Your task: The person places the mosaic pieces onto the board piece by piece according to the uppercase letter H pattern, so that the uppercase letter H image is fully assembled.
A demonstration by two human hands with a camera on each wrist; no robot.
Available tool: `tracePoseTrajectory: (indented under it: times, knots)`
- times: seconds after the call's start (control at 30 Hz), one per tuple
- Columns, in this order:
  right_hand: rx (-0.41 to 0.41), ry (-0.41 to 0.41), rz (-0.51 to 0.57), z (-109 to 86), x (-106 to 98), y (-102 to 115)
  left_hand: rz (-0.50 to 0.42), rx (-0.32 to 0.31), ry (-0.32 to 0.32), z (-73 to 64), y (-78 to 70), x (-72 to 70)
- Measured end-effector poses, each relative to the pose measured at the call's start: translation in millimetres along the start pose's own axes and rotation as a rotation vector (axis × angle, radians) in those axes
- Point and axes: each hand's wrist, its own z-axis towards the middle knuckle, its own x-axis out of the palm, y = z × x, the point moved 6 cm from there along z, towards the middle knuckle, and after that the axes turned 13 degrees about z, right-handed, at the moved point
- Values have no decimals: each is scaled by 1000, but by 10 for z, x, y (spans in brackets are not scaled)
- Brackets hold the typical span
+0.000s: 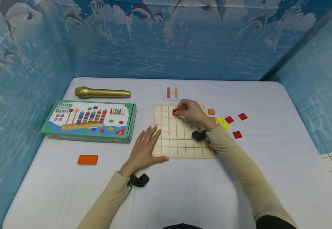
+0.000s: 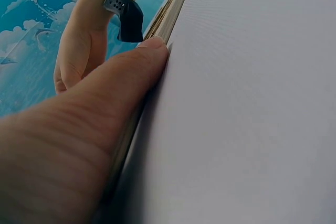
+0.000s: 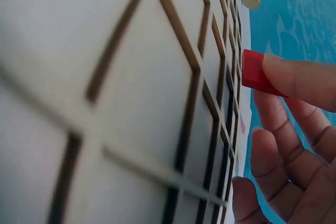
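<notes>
A wooden grid board (image 1: 168, 133) with square cells lies flat on the table. My right hand (image 1: 192, 110) is over its upper part, pinching a red square tile (image 3: 253, 68) between thumb and fingers. In the head view that tile overlaps a cell in the upper rows. My left hand (image 1: 144, 148) rests at the board's lower left corner with its fingers spread. In the left wrist view, the thumb (image 2: 126, 72) lies along the board's edge. Behind the board is a small pattern card (image 1: 171, 93) with red, yellow and orange squares on a grid.
Right of the board lie loose red tiles (image 1: 243, 116), yellow tiles (image 1: 220, 120) and orange tiles (image 1: 211, 111), some partly behind the right forearm. At left are a Ring Game box (image 1: 88, 121), a gold microphone (image 1: 102, 93) and an orange block (image 1: 87, 159).
</notes>
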Motion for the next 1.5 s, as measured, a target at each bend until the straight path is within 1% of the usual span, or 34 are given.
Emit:
tracePoseTrajectory:
  times: [0.23,0.57,0.7,0.97,1.23,1.5]
  knots:
    - [39,32,-61,61,127,40,5,-5,-2,-3,10,9]
    - [64,48,-148,78,138,49,15,-2,5,-2,15,23]
    - [61,66,-182,77,152,50,19,-3,13,2,16,26]
    - [36,98,-301,61,169,63,22,-4,11,5,11,26]
    - [39,121,-333,-10,147,76,22,-11,25,11,6,30]
    - [-3,165,-283,-58,158,61,19,-9,24,4,13,35]
